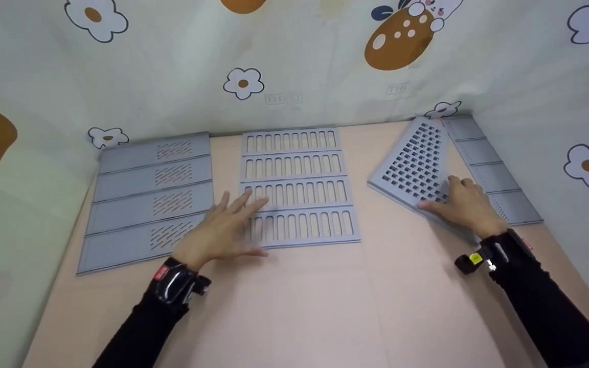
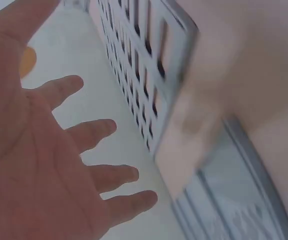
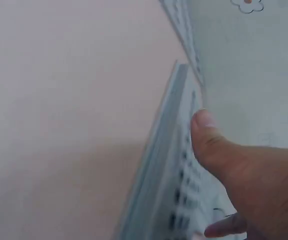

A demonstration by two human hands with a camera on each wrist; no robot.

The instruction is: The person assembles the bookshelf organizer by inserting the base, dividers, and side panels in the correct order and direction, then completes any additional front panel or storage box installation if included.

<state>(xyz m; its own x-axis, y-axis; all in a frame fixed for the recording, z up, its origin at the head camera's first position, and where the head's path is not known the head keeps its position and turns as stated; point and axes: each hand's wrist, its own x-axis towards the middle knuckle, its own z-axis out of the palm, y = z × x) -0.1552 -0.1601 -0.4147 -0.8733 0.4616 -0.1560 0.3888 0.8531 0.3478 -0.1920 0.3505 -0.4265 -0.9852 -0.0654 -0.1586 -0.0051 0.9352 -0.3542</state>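
My left hand (image 1: 218, 232) spreads its fingers over the gap between two grey panel groups. In the left wrist view its palm (image 2: 34, 145) faces the camera, holding nothing. Beneath and right of it lie slotted panels (image 1: 297, 181) with rows of long openings. Left of it are panels with slanted slits (image 1: 146, 199). My right hand (image 1: 466, 207) grips a grey panel piece with many small square holes (image 1: 417, 163), which sits at an angle. In the right wrist view the thumb (image 3: 209, 137) lies over its holed face. The other fingertips are partly hidden.
Another grey panel strip (image 1: 494, 168) lies at the far right, partly behind the holed piece and the right hand. A pale pink surface (image 1: 315, 306) lies under everything. Curtain-like cloth printed with flowers (image 1: 243, 83) borders the back and both sides.
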